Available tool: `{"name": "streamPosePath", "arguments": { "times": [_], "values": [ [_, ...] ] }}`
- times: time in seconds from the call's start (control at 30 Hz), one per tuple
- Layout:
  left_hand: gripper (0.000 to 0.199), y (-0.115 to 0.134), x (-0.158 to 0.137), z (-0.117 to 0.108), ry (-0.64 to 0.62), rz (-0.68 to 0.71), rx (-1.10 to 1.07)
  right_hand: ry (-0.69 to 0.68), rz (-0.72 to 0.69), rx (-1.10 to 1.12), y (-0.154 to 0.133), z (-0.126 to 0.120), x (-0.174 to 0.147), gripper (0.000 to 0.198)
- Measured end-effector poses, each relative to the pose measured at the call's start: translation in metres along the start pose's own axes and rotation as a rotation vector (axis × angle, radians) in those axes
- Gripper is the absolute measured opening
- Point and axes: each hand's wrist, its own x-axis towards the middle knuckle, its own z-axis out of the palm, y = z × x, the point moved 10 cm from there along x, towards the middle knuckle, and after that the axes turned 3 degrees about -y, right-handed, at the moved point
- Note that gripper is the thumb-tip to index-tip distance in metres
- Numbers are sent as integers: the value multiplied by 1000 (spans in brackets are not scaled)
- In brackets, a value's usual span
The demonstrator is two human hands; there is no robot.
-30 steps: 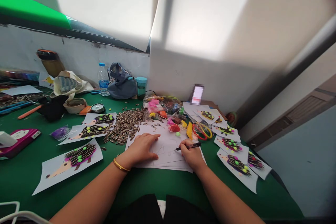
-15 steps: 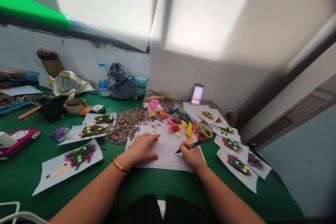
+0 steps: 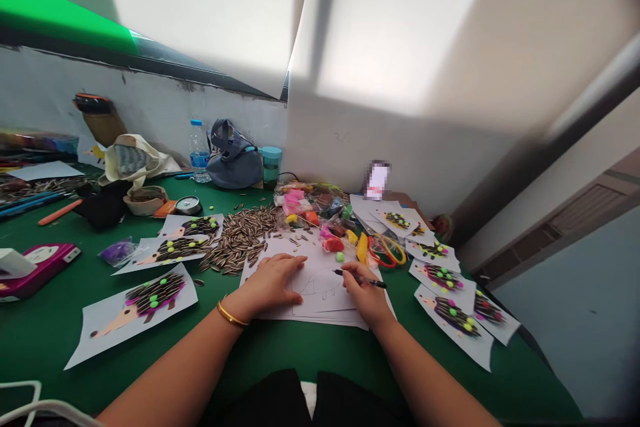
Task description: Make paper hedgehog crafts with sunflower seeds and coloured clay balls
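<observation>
White sheets of paper (image 3: pixel 320 317) lie stacked in front of me, with a thin line drawing on the top one. My left hand (image 3: pixel 275 283) rests flat on the left side of the paper, fingers and thumb apart. In my right hand (image 3: pixel 365 293) is a black pen (image 3: pixel 371 279), its tip on or just over the drawing's upper right part. Just beyond the paper's left edge is a heap of striped sunflower seeds (image 3: pixel 245 233). A green clay ball (image 3: pixel 340 257) sits on the sheet above my right hand.
Finished-looking hedgehog cards (image 3: pixel 95 340) lie at left, more cards (image 3: pixel 425 313) at right. Scissors (image 3: pixel 385 253) and bagged coloured clay (image 3: pixel 295 203) are behind the paper. A phone (image 3: pixel 377 180), water bottle (image 3: pixel 199 157), blue bag (image 3: pixel 233 163) and magenta power strip (image 3: pixel 50 260) stand around.
The pen tip has moved up the sheet from the small leg marks to the drawing's upper part, and the pen now tilts the other way. My left hand has stayed in place.
</observation>
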Motion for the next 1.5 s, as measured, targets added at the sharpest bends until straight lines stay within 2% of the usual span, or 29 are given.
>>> {"name": "streamPosePath", "arguments": {
  "times": [0.2, 0.33, 0.53, 1.23, 1.5],
  "values": [
    [80, -2, 0, 1, 14, 13, 5, -109, -17, 82, -10, 17, -8, 26],
    [80, -1, 0, 2, 16, 20, 8, -157, -78, 22, -19, 33, -10, 23],
    [80, -3, 0, 3, 27, 19, 8, -199, -46, -25, -11, 48, -7, 22],
    [79, -1, 0, 2, 15, 17, 5, -206, -17, -46, -8, 49, -6, 23],
    [79, -1, 0, 2, 13, 11, 0, -225, -52, -38, -11, 51, -6, 23]
  ]
}}
